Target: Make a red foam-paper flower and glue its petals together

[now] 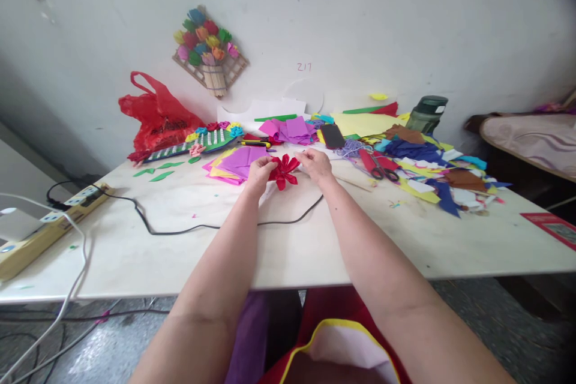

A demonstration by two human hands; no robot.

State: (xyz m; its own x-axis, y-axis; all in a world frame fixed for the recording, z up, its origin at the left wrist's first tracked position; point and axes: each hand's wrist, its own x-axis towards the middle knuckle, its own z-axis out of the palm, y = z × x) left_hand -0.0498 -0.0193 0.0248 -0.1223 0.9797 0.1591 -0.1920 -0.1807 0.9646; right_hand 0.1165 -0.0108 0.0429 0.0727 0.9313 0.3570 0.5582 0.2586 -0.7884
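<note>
Closest to us is the white table point(297, 261), with a black cord point(180, 230) running across it. A bit past the cord, our two hands are up over the table, with a red flower point(284, 173) between them. Our left hand point(260, 174) pinches one side of the flower. Our right hand point(317, 166) has its fingers curled in by the other side, but we can't tell if they grip a petal. To the left is a pile of purple and yellow paper point(245, 162). To the right are scissors point(383, 170). Farther back we see a dark phone point(332, 137), then a green bottle point(425, 117).
</note>
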